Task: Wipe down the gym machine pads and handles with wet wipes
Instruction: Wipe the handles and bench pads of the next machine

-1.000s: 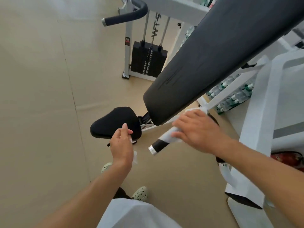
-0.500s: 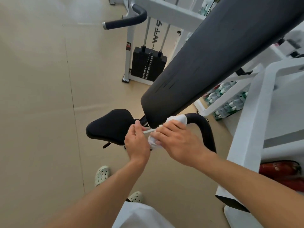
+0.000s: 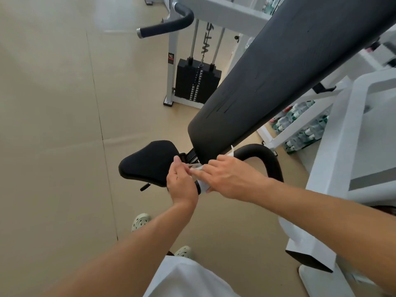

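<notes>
A curved black handle [image 3: 269, 159] arcs out below the long dark back pad [image 3: 278, 82]. Its near end is wrapped in a white wet wipe [image 3: 202, 185]. My right hand [image 3: 231, 179] is closed over that wipe at the handle's end. Touching it from the left, my left hand [image 3: 181, 183] pinches an edge of the wipe [image 3: 194, 167] between thumb and fingers. The handle's tip is hidden under both hands. Just left of my hands sits the black seat pad [image 3: 147, 161].
A second black handle [image 3: 169, 26] sticks out at the top on a white frame, beside a black weight stack [image 3: 196, 82]. White machine frame [image 3: 342, 168] fills the right side, with bottled water [image 3: 300, 118] stacked behind. Beige floor spreads to the left. My shoes [image 3: 140, 220] are below.
My right hand slid the wipe down the handle toward its near end. My left hand came up from beside the seat and joined it, taking hold of the wipe's edge.
</notes>
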Demonstrator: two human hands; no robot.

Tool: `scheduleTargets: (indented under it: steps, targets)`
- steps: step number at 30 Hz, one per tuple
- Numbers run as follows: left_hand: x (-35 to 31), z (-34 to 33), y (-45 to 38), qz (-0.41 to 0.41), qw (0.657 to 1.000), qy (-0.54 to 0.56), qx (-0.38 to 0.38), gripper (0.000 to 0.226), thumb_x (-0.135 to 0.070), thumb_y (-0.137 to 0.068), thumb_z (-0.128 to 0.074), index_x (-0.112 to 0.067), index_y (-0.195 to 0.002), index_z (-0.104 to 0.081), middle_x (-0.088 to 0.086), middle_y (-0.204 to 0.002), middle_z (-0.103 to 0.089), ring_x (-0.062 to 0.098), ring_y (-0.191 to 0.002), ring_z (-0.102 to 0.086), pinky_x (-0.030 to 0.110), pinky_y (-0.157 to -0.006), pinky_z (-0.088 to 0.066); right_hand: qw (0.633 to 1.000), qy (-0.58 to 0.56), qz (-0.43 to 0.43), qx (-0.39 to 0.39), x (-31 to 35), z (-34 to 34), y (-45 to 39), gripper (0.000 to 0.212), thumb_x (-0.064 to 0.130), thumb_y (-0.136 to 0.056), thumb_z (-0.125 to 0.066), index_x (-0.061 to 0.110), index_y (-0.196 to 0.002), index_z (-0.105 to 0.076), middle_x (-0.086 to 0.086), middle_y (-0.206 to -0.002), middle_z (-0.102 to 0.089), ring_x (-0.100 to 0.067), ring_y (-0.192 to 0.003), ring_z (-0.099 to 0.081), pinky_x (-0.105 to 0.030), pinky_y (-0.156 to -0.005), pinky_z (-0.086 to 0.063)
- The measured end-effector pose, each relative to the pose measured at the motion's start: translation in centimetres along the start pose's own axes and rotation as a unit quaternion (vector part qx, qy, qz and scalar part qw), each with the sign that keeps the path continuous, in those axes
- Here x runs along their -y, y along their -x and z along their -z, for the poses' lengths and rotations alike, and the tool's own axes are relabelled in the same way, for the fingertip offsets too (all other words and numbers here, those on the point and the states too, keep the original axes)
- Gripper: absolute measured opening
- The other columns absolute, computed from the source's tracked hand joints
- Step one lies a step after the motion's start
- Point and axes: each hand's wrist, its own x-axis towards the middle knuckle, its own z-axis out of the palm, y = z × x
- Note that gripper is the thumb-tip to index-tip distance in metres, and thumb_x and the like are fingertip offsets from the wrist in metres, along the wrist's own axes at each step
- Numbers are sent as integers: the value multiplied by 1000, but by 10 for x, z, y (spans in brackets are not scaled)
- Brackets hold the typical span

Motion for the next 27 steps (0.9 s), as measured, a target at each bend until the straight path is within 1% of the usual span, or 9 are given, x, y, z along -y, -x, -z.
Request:
scheduleTargets:
  steps: [3, 6, 10, 13, 16, 19, 22, 25, 27]
  targets:
    - [0, 3, -1, 65, 998, 16, -14, 47, -48, -107, -33, -16, -83, -57, 2, -81, -58, 19, -80, -55, 36, -75, -43, 997, -40, -44, -56, 16, -9, -1, 61, 19, -96, -56, 6, -153, -40, -1, -95, -67, -19, -79, -60, -32, -72, -47]
    - [5, 8, -10, 41, 999, -21, 6, 47, -54, -102, -37, -18, -80, -58, 1, -76, -53, 23, -77, -50, 39, -72, -42, 988, -118, -92, -23, -3, -2, 8, 47, 44, -95, -64, 16, -131, -55, -1, -103, -65, -21, -89, -62, -37, -84, -50]
    - [-6, 7, -18, -42, 993, -83, 68, 48, -58, -99, -36, -20, -78, -57, -6, -70, -50, 18, -72, -48, 40, -68, -41, 967, -151, -199, 59, -51, 15, 48, 71, 79, -94, -22, 26, -126, -56, 7, -111, -57, -14, -100, -53, -36, -93, -45]
    - [-6, 3, -17, -41, 987, -123, 98, 48, -53, -103, -34, -20, -78, -58, -7, -70, -52, 17, -73, -50, 39, -69, -41, 903, -260, -337, -56, -43, 12, 52, 53, 54, -104, -22, 23, -112, -65, 5, -100, -62, -16, -90, -53, -41, -85, -48]
    - [1, 2, -23, 19, 987, -116, 111, 52, -62, -97, -33, -23, -76, -61, -2, -74, -54, 21, -79, -51, 41, -74, -43, 865, -139, -469, -109, -4, 5, 17, 44, 42, -106, -29, 20, -89, -63, 2, -83, -62, -21, -81, -53, -44, -85, -47]
    - [1, 5, -29, 87, 984, -108, 113, 56, -63, -99, -34, -18, -82, -64, 5, -85, -63, 23, -86, -59, 48, -86, -49, 931, -78, -346, -90, 51, -5, -16, 26, 30, -103, -45, 19, -86, -63, -3, -80, -64, -26, -83, -55, -46, -96, -44]
    - [-2, 16, -37, 111, 980, -117, 116, 58, -60, -101, -34, -13, -91, -65, 8, -79, -57, 23, -79, -55, 44, -79, -48, 954, -113, -261, -97, 68, -8, -16, 30, 28, -105, -42, 19, -86, -62, -2, -79, -62, -24, -81, -54, -42, -95, -46]
    - [-11, 27, -43, 65, 981, -142, 119, 50, -49, -107, -31, -12, -94, -62, 6, -83, -55, 21, -82, -53, 34, -71, -43, 939, -78, -324, -86, 14, 0, 4, 32, 26, -104, -40, 19, -79, -60, -1, -75, -59, -24, -73, -50, -44, -82, -48]
    - [-21, 27, -40, 26, 979, -134, 152, 45, -45, -108, -33, -13, -94, -61, 3, -82, -54, 19, -81, -52, 35, -73, -42, 875, -99, -471, -59, -29, 11, 27, 38, 24, -104, -35, 18, -70, -52, -2, -65, -55, -22, -62, -46, -36, -60, -45]
